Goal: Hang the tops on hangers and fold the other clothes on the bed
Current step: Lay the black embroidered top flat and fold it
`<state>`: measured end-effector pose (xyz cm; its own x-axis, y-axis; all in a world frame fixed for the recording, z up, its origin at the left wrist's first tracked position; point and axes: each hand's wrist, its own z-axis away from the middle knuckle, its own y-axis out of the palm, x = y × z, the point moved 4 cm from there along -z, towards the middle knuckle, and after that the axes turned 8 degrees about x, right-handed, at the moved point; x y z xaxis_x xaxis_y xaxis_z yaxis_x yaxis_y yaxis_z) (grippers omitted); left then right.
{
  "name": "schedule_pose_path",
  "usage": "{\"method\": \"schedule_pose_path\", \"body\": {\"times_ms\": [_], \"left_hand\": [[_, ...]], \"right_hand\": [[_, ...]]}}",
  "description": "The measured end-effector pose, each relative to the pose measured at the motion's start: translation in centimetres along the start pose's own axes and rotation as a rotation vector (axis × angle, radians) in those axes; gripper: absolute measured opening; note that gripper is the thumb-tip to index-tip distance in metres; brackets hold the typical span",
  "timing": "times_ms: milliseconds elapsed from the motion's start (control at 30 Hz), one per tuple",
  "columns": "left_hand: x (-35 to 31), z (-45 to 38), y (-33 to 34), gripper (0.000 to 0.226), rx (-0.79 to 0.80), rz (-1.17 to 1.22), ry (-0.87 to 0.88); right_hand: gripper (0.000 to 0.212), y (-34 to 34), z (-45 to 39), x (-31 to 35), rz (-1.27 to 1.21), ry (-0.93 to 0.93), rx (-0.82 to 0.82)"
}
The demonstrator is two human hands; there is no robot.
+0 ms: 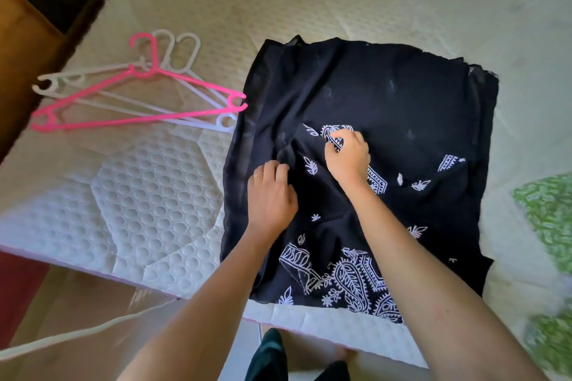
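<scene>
A black garment with white paisley embroidery (pixel 387 96) lies spread on the quilted mattress (pixel 148 189), reaching its near edge. My left hand (pixel 270 195) rests on the cloth near its left side, fingers curled into a fold. My right hand (pixel 348 155) pinches the embroidered cloth near the garment's middle. A pink hanger (pixel 139 96) lies on top of two white hangers (pixel 185 71) on the mattress, left of the garment.
A green-and-white patterned cloth (pixel 548 216) lies at the right edge of the bed. A white cord (pixel 77 334) runs across the floor at lower left. A dark wooden bed frame (pixel 28 40) borders the mattress at upper left. My feet show below the mattress edge.
</scene>
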<state>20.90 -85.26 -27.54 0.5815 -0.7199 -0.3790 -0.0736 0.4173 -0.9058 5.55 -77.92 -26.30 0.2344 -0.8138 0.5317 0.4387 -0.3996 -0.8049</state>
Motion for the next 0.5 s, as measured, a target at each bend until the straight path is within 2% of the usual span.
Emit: {"method": "schedule_pose_path", "body": {"times_ms": [167,267,367,433,500], "left_hand": [[-4.9,3.4,2.5,0.033,0.08,0.01,0.226],[-7.5,6.7,4.4,0.034,0.114,-0.021,0.368],[-9.2,9.2,5.4,0.035,0.115,-0.11,0.466],[-9.8,10.4,5.8,0.04,0.126,-0.157,0.532],[-9.9,11.5,6.5,0.06,0.24,-0.233,0.573]], "right_hand": [[0.017,-2.0,5.6,-7.6,-0.06,0.108,-0.063],[0.018,-3.2,9.5,-11.1,-0.007,0.065,-0.122],[0.027,-4.4,13.0,-13.3,0.179,-0.048,-0.166],[0.035,-4.7,15.1,-14.5,0.292,-0.137,-0.093],[0.05,-4.4,17.0,-16.1,0.37,-0.222,0.087]]}}
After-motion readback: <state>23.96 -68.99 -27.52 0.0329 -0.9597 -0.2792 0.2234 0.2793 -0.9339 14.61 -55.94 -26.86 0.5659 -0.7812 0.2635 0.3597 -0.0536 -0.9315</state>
